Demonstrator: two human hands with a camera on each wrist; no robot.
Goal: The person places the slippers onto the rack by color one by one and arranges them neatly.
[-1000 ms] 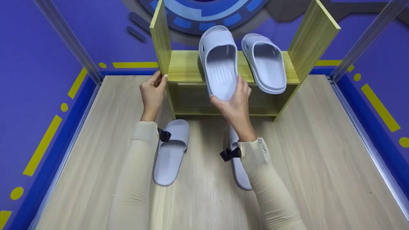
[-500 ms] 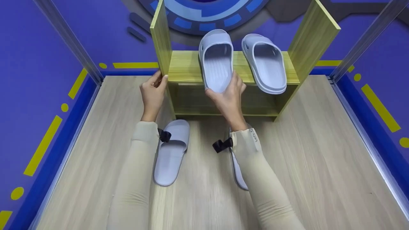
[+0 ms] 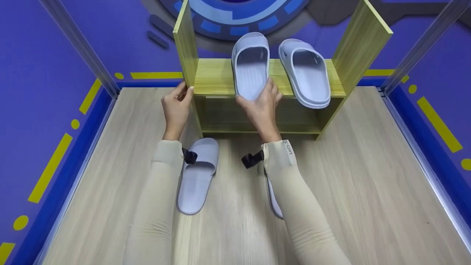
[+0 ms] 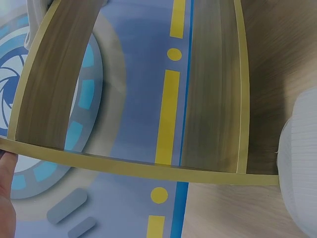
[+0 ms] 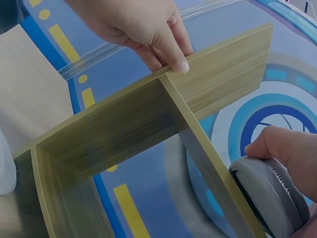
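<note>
My right hand [image 3: 263,112] grips the heel of a pale grey-blue slipper [image 3: 252,70], thumb on one side and fingers on the other. The slipper points away from me and overlaps the top board of a small wooden shoe rack [image 3: 213,75]. To its right, a matching slipper [image 3: 311,79] sits on the same board, its heel sticking out past the front edge. My left hand [image 3: 176,112] pinches the front edge of the rack's left side panel; in the right wrist view, its thumb lies on the inner face. The right wrist view also shows the held slipper's heel [image 5: 270,193] by the board edge.
On the floor [image 3: 235,235] before the rack, a flat slide slipper [image 3: 197,184] lies by my left forearm. Another slide [image 3: 274,200] is mostly hidden under my right forearm. Raised side panels [image 3: 362,48] flank the top board. Blue-purple walls [image 3: 48,48] enclose the space.
My right hand has moved the held slipper away from me over the top board, its heel drawing back toward the board's front edge. My left hand has stayed on the panel.
</note>
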